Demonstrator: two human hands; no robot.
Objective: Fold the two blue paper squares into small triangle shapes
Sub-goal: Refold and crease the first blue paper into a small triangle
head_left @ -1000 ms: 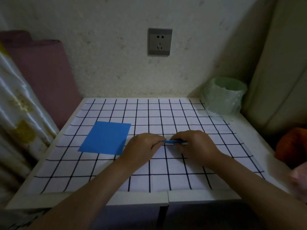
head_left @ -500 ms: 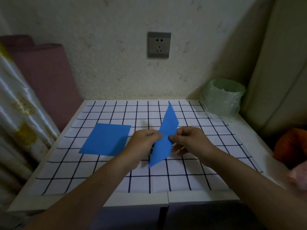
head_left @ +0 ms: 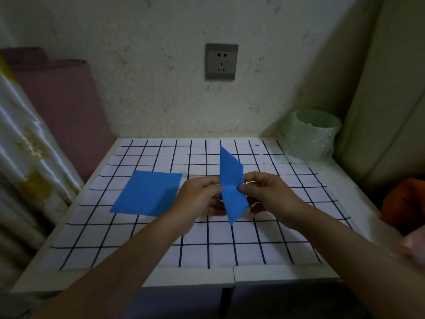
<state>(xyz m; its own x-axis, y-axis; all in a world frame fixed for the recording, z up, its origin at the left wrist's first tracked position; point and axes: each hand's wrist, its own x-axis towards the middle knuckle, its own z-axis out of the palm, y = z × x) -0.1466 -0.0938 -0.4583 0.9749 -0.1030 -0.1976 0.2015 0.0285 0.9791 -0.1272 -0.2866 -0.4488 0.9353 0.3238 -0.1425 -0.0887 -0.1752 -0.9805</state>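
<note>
One blue paper square (head_left: 147, 193) lies flat and unfolded on the left part of the checked mat (head_left: 207, 247). A second blue paper (head_left: 231, 171) is held up above the mat's middle, standing nearly on edge with a crease across its waist. My left hand (head_left: 199, 196) pinches it from the left at the crease, and my right hand (head_left: 264, 193) pinches it from the right. Its top corner points toward the wall and its bottom corner hangs down between my hands.
A green bin lined with a clear bag (head_left: 309, 134) stands at the table's back right corner. A wall socket (head_left: 221, 61) is on the wall behind. A curtain (head_left: 25, 162) hangs at the left, and an orange object (head_left: 404, 201) sits off the table's right edge.
A second ago both hands pressed the paper flat on the mat. They lifted it and now hold it upright, turned a little more vertical than half a second ago.
</note>
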